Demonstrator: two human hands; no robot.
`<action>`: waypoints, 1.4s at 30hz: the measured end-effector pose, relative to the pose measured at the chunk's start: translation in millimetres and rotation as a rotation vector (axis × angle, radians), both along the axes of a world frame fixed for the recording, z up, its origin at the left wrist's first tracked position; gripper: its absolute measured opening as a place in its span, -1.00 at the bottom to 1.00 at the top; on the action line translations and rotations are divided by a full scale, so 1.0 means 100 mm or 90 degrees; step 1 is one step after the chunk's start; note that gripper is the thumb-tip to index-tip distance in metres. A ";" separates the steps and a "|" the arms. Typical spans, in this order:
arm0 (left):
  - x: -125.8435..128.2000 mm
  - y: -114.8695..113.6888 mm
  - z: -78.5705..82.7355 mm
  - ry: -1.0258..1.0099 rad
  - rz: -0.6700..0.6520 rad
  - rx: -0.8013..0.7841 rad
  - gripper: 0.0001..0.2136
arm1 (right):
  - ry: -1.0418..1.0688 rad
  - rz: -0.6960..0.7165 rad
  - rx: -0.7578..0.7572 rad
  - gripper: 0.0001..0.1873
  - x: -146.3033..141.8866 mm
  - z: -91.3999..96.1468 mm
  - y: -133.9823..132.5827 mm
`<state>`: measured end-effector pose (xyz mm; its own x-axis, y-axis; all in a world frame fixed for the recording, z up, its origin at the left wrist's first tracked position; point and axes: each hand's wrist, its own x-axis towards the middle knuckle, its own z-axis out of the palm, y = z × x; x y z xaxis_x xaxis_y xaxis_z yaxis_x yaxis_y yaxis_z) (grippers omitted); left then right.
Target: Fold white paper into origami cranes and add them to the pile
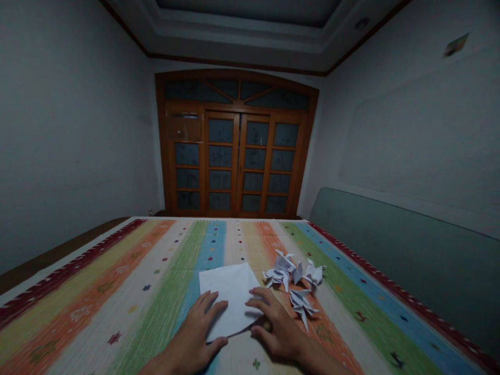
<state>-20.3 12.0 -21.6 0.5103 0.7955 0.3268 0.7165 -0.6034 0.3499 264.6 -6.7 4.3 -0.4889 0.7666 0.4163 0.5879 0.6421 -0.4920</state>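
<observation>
Head view: my left hand [193,330] and right hand [277,325] lie apart on the feather-light white paper sheet [230,294], best pinched at its far corner, on the striped woven cover [128,323] left of white origami cranes [292,278].

The bottom edge of the picture cuts off both forearms. The left hand [193,333] and right hand [277,325] hide part of the white paper sheet [230,291], so any folds beneath the palms can't be seen. A dark spot under the right palm is too shadowed to identify (it may be nothing more than shade). The paper cranes [279,271] overlap, and their finer folds are blurred. The striped cloth [128,312] runs past the frame, hiding whatever lies beneath it. The small wall picture [455,45] is too blurred to read, and the dark door panes [221,130] show nothing beyond them.
</observation>
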 end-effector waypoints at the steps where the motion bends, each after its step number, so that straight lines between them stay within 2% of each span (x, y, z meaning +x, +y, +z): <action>1: 0.00 0.00 0.01 -0.002 -0.003 -0.002 -0.41 | 0.009 0.013 0.005 -0.42 0.01 0.00 0.00; 4: -0.01 -0.01 0.01 -0.007 -0.020 0.002 -0.39 | 0.052 0.046 0.036 -0.40 0.02 -0.05 0.02; 6: -0.02 -0.01 0.01 -0.006 -0.032 0.008 -0.36 | 0.090 0.038 0.066 -0.43 0.03 -0.12 0.06; 11: -0.06 -0.01 0.05 -0.003 -0.074 0.029 -0.36 | 0.151 -0.072 0.099 -0.58 0.09 -0.27 0.15; 16: -0.09 -0.03 0.11 -0.097 -0.074 0.039 -0.56 | 0.224 -0.144 0.153 -0.66 0.12 -0.33 0.19; 20: -0.08 -0.03 0.18 -0.208 -0.017 -0.049 -0.77 | 0.280 -0.204 0.172 -0.74 0.10 -0.34 0.20; 23: -0.05 0.01 0.20 -0.321 0.069 -0.112 -0.70 | 0.303 -0.190 0.126 -0.64 0.08 -0.31 0.19; 26: -0.03 0.06 0.20 -0.402 0.145 -0.146 -0.56 | 0.264 -0.183 0.067 -0.49 0.07 -0.29 0.19; 28: -0.02 0.08 0.21 -0.412 0.145 -0.161 -0.52 | 0.228 -0.190 0.038 -0.40 0.07 -0.30 0.20; 33: -0.04 0.10 0.22 -0.462 0.094 -0.183 -0.58 | 0.167 -0.217 0.010 -0.28 0.06 -0.32 0.24; 35: -0.05 0.12 0.17 -0.437 0.112 -0.144 -0.46 | 0.136 -0.220 -0.002 -0.26 0.05 -0.30 0.23; 37: -0.07 0.14 0.10 -0.373 0.139 -0.050 -0.39 | 0.104 -0.204 -0.011 -0.28 0.04 -0.25 0.21; 40: -0.08 0.17 -0.01 -0.234 0.124 0.091 -0.50 | 0.055 -0.173 -0.001 -0.41 0.02 -0.19 0.18; 42: -0.08 0.16 -0.04 -0.126 0.081 0.138 -0.62 | 0.018 -0.169 0.026 -0.52 0.00 -0.18 0.16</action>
<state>-28.3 28.2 -25.8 0.3213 0.7498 0.5785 0.7214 -0.5895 0.3634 264.5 9.1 -14.1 -0.2604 0.8489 0.4599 0.7254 0.4864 -0.4871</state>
